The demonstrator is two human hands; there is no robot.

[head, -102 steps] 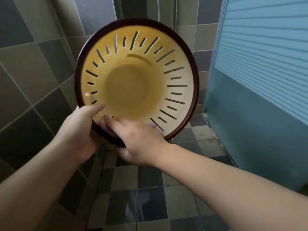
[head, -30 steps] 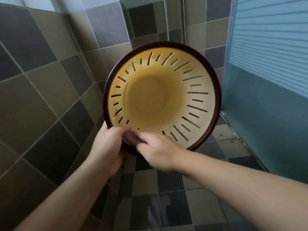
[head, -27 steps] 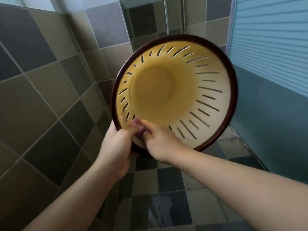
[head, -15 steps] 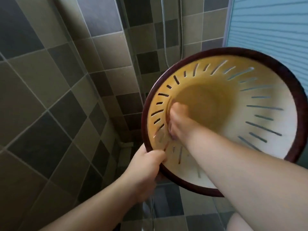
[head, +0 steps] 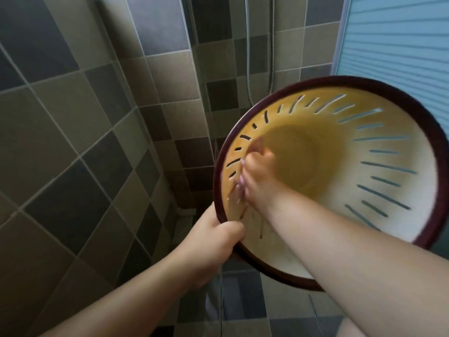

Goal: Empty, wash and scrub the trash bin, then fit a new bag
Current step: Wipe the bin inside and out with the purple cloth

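Fingers of the left hand (head: 213, 233) grip the trash bin (head: 393, 190) rim at seven o'clock; right hand (head: 255, 171) inside, blurred, grasp unclear.

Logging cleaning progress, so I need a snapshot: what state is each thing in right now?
trash bin: held off the floor, tipped on its side, mouth toward the camera, no bag, no trash.
left hand: grips the bin's dark rim.
right hand: inside the bin against its slotted wall, blurred.
shower hose: hangs down the tiled wall.
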